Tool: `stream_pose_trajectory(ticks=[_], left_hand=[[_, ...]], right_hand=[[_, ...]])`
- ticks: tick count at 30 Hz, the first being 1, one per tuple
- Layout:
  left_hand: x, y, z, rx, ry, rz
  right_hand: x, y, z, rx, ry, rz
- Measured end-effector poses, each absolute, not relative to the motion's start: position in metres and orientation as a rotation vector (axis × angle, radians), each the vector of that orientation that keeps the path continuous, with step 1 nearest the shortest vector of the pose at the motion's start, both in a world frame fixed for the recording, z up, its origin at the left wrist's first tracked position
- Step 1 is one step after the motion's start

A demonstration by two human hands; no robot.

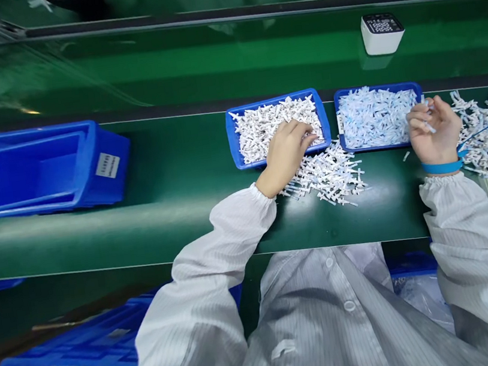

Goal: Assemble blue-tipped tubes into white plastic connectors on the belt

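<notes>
Nearest, a loose pile of white parts lies on the bench, beside the left wrist. The left hand reaches forward, fingers curled into the left tray of parts. The right hand, half closed, pinches one small part beside the right tray. The bin label at far left is unreadable.

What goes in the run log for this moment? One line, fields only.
left hand: reaching into left blue tray of white parts | right hand: holding small white part beside right blue tray
</notes>
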State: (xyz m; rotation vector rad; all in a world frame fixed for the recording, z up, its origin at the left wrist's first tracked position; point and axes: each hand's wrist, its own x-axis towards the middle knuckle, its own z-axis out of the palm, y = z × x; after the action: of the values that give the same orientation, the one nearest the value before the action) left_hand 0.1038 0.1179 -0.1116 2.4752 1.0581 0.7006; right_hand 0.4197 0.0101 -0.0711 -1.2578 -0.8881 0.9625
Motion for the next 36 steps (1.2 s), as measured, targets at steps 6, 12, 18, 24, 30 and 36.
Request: stream_pose_trajectory(ticks=[6,12,18,24,30,36], left_hand=[[0.103,0.118,-0.114,2.501,1.049,0.718],[0.103,0.113,-0.118,2.529,1.061,0.789],[0.102,0.109,-0.126,2.531,1.042,0.887],[0.101,0.109,-0.13,2.485,0.953,1.029],[0.099,0.109,-0.123,2.478,0.842,1.135],[0.101,0.065,-0.105,2.688,0.534,0.999]], right_hand=[[0.413,0.006,-0.063,-1.239,-0.843,1.045],[0.399,0.004,-0.053,-1.339,-0.818,1.058],[0.395,0.005,-0.052,-1.362,-0.787,1.113],[0.382,0.007,-0.053,-1.355,-0.774,1.211],[0.371,0.006,-0.051,-1.343,-0.766,1.265],[0.364,-0.008,-0.051,-1.347,-0.786,1.219]])
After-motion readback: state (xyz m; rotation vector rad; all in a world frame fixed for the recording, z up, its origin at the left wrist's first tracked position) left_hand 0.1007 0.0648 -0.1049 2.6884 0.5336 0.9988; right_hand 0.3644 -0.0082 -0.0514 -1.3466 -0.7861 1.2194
